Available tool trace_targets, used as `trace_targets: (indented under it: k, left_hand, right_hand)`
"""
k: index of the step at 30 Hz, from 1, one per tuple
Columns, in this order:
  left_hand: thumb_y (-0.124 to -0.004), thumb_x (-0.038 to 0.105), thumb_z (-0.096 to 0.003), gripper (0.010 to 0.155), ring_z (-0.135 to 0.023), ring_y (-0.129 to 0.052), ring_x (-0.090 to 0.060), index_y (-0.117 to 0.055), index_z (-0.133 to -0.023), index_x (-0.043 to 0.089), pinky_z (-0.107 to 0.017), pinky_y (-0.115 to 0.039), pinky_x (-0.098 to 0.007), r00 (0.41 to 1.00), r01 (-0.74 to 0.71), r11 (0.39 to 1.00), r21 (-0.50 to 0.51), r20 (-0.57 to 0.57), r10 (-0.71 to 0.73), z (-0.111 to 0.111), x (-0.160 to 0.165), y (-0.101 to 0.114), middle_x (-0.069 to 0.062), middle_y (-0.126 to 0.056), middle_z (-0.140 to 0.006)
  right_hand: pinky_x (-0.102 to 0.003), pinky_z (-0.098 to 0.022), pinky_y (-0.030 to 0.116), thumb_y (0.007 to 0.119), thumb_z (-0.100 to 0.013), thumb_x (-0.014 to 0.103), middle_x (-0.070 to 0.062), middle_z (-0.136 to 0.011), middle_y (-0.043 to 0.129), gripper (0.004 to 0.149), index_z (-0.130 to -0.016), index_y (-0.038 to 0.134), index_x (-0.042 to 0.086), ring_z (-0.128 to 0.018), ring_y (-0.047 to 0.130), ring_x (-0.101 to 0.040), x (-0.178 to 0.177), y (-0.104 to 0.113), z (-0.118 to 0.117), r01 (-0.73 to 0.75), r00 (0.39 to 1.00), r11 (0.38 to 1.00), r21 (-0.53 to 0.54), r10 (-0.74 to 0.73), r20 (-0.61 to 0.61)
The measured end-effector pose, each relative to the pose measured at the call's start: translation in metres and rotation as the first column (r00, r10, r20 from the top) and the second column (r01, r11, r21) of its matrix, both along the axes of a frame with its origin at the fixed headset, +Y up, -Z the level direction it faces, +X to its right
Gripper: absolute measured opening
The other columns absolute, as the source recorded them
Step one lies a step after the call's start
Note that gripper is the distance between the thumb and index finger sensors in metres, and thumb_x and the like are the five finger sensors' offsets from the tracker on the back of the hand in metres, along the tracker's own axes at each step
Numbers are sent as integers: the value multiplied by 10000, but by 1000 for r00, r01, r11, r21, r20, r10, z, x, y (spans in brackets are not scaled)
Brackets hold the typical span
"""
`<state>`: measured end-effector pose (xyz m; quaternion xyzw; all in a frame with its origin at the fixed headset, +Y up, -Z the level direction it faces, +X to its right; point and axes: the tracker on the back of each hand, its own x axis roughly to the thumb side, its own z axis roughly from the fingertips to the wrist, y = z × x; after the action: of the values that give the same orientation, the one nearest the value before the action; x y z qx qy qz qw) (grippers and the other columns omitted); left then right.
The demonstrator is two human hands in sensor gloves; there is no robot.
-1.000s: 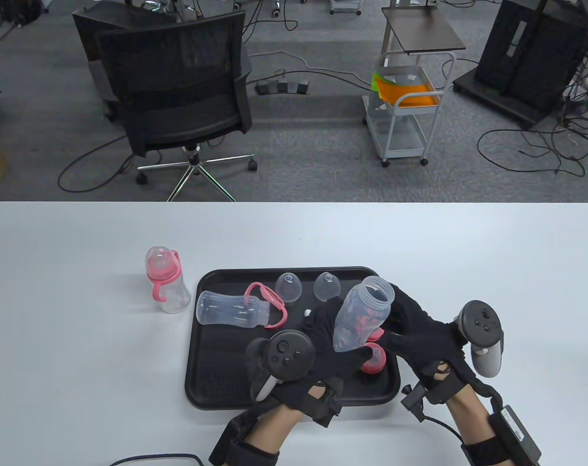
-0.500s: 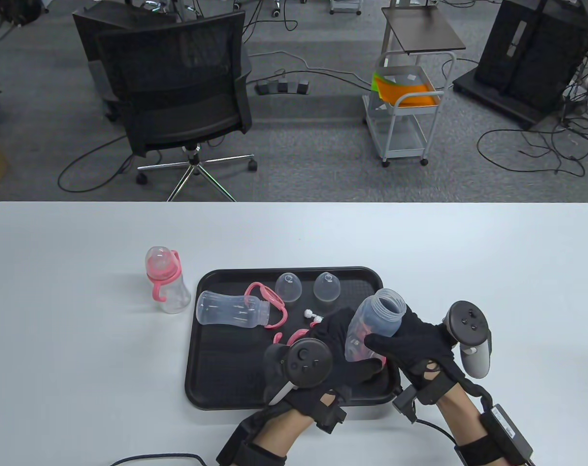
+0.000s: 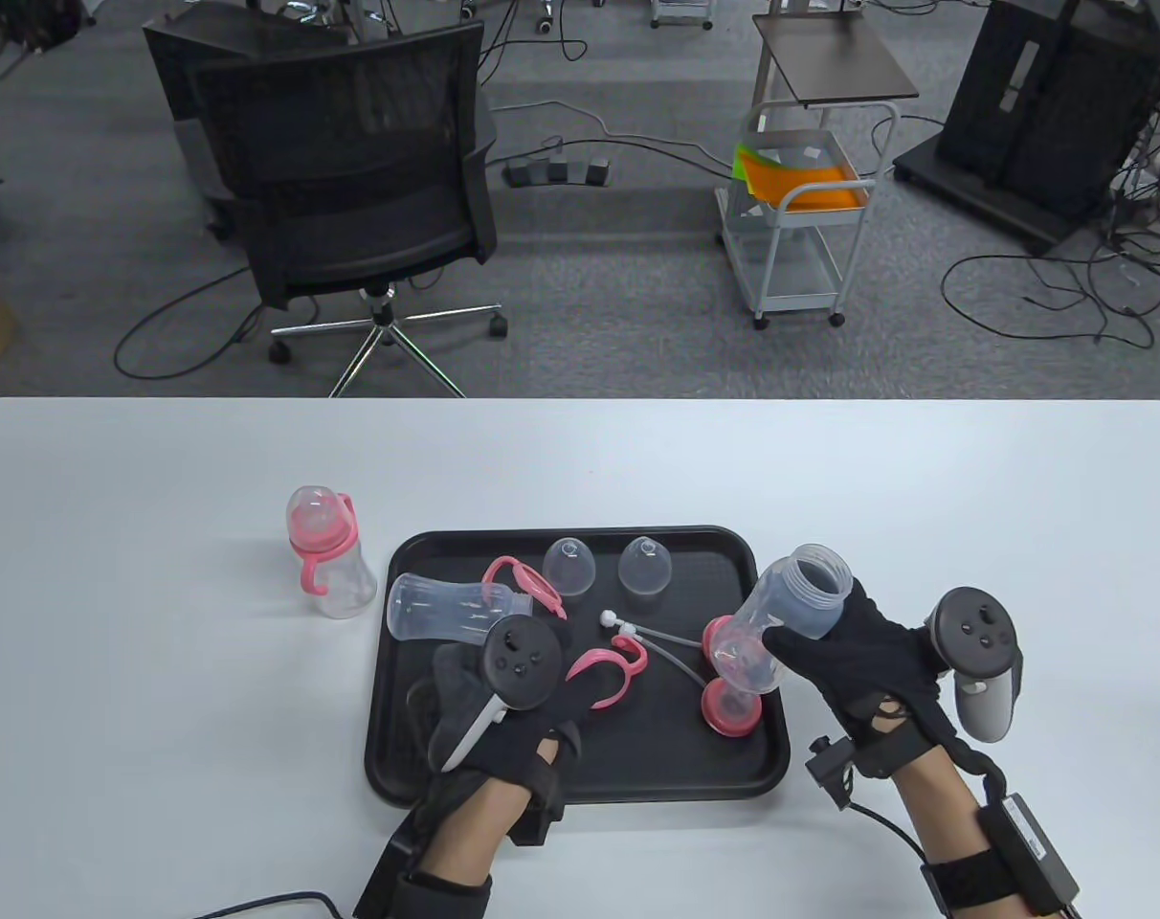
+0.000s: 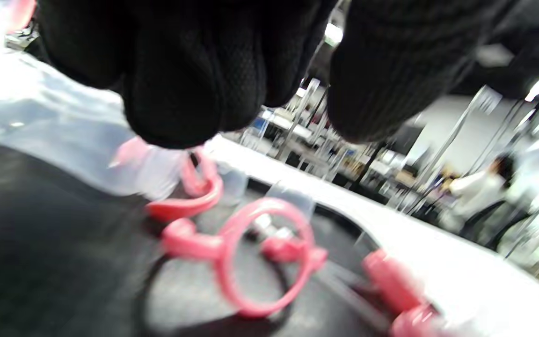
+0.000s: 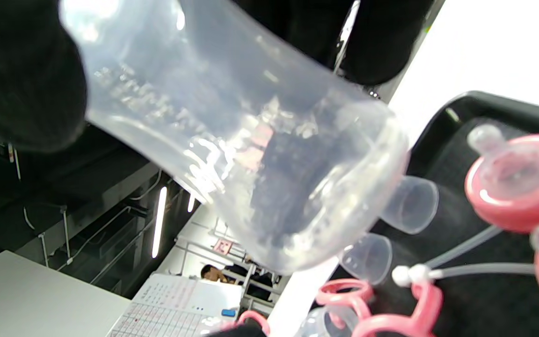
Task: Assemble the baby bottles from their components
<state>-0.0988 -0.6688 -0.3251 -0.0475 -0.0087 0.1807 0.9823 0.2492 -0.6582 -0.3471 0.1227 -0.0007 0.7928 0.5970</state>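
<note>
Nothing readable anywhere: raised markings on the clear bottle point(image 5: 232, 140) too blurry, whiteboard point(image 5: 176, 304) writing too tiny.

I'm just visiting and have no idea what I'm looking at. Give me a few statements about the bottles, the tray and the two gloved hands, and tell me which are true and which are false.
1. The right hand holds a clear bottle with no cap on it. True.
2. The left hand holds a bottle too. False: it hangs over the black tray, just above a loose pink handle ring, with no bottle in it.
3. A finished bottle with pink handles stands on the table, left of the tray. True.
4. Every bottle on the tray stands upright. False: a second clear bottle lies on its side there.
5. Two clear dome caps sit at the tray's far edge. True.
</note>
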Motion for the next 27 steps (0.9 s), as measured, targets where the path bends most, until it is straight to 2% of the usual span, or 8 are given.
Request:
trace_targets:
  k: [6, 10, 13, 18, 23, 27]
  left_hand:
    - [-1053, 458, -424, 701, -523, -1049, -220, -741, -1027, 283, -622, -803, -523, 994, 96, 992, -76, 56, -92, -10, -1, -15, -27, -931, -805]
    - [-1055, 448, -422, 689, -473, -1062, -202, -752, -1020, 287, -603, -827, -506, 988, 145, 986, -79, 58, -141, -14, -2, -24, -11, -959, -759]
    - [-1055, 451, -413, 671, -406, -1074, -189, -781, -1001, 282, -569, -856, -489, 990, 131, 988, -81, 72, -125, -18, -2, -34, -3, -993, -697]
    - [-1054, 466, -403, 681, -376, -1077, -181, -783, -1000, 283, -552, -871, -476, 975, 214, 976, -45, 72, -211, -23, 4, -44, 1, -1006, -670]
    - [-1059, 460, -401, 664, -355, -1071, -182, -803, -987, 281, -543, -873, -474, 978, 199, 976, -92, 85, -191, -27, 5, -53, -3, -1009, -652]
    - [-1055, 462, -401, 643, -336, -1066, -175, -818, -974, 289, -536, -878, -466, 968, 245, 966, -80, 73, -240, -29, 7, -57, -2, -1011, -634]
  right_hand:
    - [-592, -722, 700, 963, -312, 649, -95, -1014, 699, 992, -1045, 529, 139, -956, 787, -357, 10, -3, -3, 8, 1000, 1000, -14, -8, 24]
    - [-594, -719, 700, 965, -309, 646, -97, -1013, 701, 993, -1044, 531, 138, -955, 787, -359, 13, -6, -6, -10, 1000, 1000, -23, 10, 30]
    - [-594, -720, 700, 966, -310, 644, -97, -1013, 700, 991, -1045, 531, 140, -955, 787, -359, 13, -7, -7, -26, 999, 999, -24, 27, 37]
    - [-597, -719, 697, 968, -308, 639, -97, -1015, 698, 992, -1045, 531, 139, -956, 784, -362, 12, -8, -7, -54, 998, 998, -22, 55, 35]
    - [-598, -718, 696, 968, -308, 637, -99, -1014, 698, 991, -1045, 531, 139, -957, 783, -361, 11, -8, -7, -62, 998, 998, -15, 63, 28]
    - [-600, -716, 696, 969, -307, 634, -101, -1014, 698, 992, -1045, 531, 138, -956, 781, -366, 10, -9, -7, -62, 998, 998, -16, 63, 22]
